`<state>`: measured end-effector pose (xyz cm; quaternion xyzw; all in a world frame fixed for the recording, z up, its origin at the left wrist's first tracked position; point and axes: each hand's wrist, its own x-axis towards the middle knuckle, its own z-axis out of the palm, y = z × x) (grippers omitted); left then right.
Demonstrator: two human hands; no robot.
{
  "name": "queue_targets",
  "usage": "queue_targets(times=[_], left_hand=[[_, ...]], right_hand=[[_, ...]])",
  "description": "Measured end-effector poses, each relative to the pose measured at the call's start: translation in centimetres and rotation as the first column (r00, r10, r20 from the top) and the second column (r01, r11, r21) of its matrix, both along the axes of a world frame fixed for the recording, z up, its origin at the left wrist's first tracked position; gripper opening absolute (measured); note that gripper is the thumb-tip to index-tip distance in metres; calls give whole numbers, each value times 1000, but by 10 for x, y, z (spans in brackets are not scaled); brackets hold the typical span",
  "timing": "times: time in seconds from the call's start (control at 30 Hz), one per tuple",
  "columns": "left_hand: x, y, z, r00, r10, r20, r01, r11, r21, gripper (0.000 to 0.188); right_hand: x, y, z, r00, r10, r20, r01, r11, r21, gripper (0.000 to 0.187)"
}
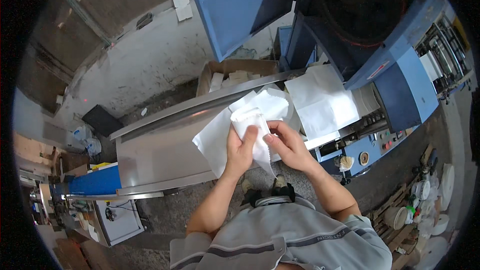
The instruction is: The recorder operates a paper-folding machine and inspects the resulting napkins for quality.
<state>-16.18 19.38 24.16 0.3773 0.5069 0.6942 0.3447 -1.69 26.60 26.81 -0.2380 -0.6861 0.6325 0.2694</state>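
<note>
A small bundle of white paper bags [248, 116] with zigzag-cut ends is held up in front of me, over the metal table. My left hand [241, 151] is closed round its left side, with the thumb lying across the front. On the other side my right hand [288, 146] grips the bundle's right edge between thumb and fingers. Beneath and behind the bundle, more white paper bags [212, 142] fan out; one corner hangs below my hands. Whether these are held or lie on the table I cannot tell.
The long metal table [160, 157] runs left to a blue belt [95, 180]. At right, white sheets [322, 102] lie beside a blue machine [405, 90] with push buttons. Behind the table stands a cardboard box [204, 82] of white pieces. Buckets [396, 217] and pallets occupy the right floor.
</note>
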Motion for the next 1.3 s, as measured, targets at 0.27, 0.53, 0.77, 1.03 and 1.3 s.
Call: queue_targets(times=[0.27,0.53,0.77,1.03,1.3], left_hand=[[3,2,-14,929,91,358,-36,987,-157,61],[22,-1,-23,963,270,12,-267,957,-111,56],[24,-4,-23,979,202,21,-202,979,5,45],[-6,-13,-17,913,13,407,20,997,-76,41],[-9,-9,-10,915,-86,393,119,991,-60,40]], right_hand=[[-2,-4,-25,994,100,-51,-108,973,-203,40],[-8,-16,-32,990,-139,27,136,986,100,36],[-8,-18,-28,992,-128,20,126,986,107,34],[14,19,-38,930,-365,-53,368,926,83,24],[19,48,-60,988,-122,-96,58,865,-499,53]])
